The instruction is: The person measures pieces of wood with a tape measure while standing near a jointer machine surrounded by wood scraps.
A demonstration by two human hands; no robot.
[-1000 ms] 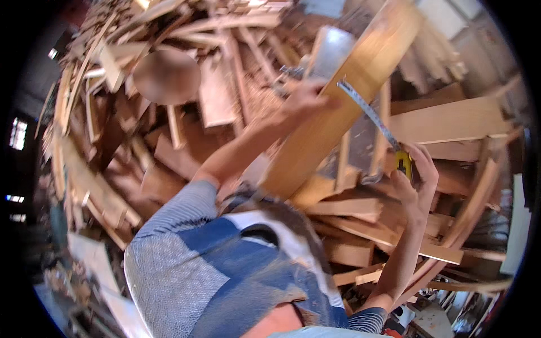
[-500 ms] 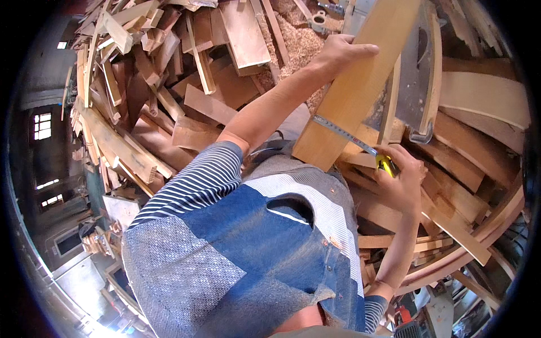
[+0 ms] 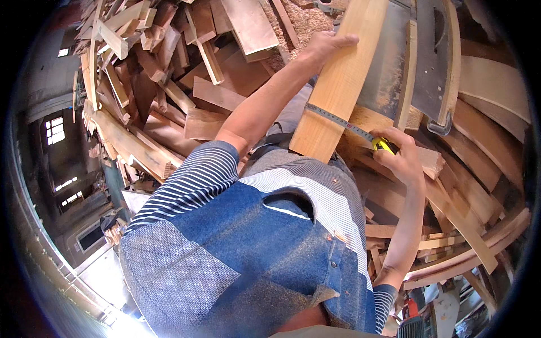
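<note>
A long pale wooden board (image 3: 345,76) slants away from my waist, its near end close to my apron (image 3: 253,225). My left hand (image 3: 329,49) grips the board's left edge, with the thumb lying on its top face. Across the near part of the board runs a steel tape blade (image 3: 335,118), its tip at the left edge. The blade comes out of a yellow and black tape measure (image 3: 385,145), which my right hand (image 3: 404,159) holds just off the board's right side.
A grey metal machine table (image 3: 389,70) with a wooden strip (image 3: 407,76) on it lies right of the board. Offcuts (image 3: 225,93) are heaped at the left, near wood shavings (image 3: 307,25). Curved wooden pieces (image 3: 487,84) and more planks (image 3: 459,208) are stacked at the right.
The board and my left hand have shifted left in view, and the board stands a little steeper. The tape still lies across it, with my right hand slightly higher.
</note>
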